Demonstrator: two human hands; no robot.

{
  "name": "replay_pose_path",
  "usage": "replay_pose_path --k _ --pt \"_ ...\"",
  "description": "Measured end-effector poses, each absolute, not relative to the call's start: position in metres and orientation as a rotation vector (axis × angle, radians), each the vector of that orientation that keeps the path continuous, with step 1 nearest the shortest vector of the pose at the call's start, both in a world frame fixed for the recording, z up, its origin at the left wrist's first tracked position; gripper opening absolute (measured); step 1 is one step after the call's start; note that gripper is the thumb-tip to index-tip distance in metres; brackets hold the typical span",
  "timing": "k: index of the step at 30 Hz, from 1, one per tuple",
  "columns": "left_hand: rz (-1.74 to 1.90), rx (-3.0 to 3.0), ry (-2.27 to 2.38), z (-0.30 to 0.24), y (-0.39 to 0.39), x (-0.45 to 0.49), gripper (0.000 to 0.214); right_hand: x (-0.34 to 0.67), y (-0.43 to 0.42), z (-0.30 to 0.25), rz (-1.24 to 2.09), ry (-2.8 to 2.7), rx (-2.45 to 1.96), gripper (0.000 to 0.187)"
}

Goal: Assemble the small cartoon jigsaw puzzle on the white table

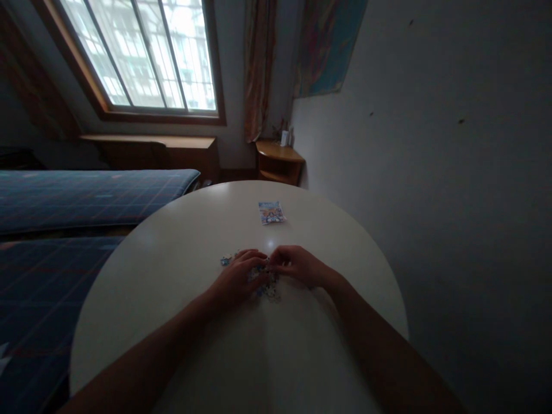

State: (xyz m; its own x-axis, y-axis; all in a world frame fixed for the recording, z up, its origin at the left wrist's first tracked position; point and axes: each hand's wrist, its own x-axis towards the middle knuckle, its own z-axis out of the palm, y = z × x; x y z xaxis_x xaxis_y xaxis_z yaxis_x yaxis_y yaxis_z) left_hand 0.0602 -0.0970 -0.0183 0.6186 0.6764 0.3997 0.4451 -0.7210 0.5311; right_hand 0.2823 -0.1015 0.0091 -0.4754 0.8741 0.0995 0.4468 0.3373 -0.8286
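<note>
Small jigsaw puzzle pieces (271,290) lie in a loose pile on the round white table (172,253), partly hidden under my hands. My left hand (241,276) rests over the left side of the pile, its fingers stretched out towards the right. Close to those fingertips, my right hand (297,264) is closed in a pinch on what looks like a puzzle piece, mostly hidden by the fingers. A few joined or clustered pieces (225,260) lie just left of my left fingers. Farther back on the table is a small colourful picture packet (271,213).
To the left of the table are blue plaid mattresses (95,195). A white wall (452,218) runs along the right. Behind the table stand a wooden corner shelf (278,152) and a desk (190,141) under a bright window (146,57).
</note>
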Motion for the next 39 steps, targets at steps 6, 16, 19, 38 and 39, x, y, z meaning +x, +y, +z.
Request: replay_pose_path --k 6,16,19,38,39 --pt "0.865 2.413 1.031 -0.016 -0.095 0.059 0.015 0.282 -0.100 0.013 0.926 -2.069 -1.169 0.017" --pt "0.783 2.515 1.434 -0.024 -0.084 0.042 0.027 0.337 -0.092 0.019 0.487 -2.261 -1.540 0.053" --pt "0.658 2.490 1.570 -0.033 -0.085 0.040 0.051 0.335 -0.092 0.009 0.568 -2.307 -1.857 0.087" --pt "0.441 2.580 1.454 -0.041 -0.052 0.014 0.051 0.306 -0.133 0.008 0.620 -2.557 -1.494 0.118" --pt "0.415 2.583 1.454 -0.040 -0.054 0.016 0.050 0.305 -0.138 0.005 0.571 -2.545 -1.484 0.116"
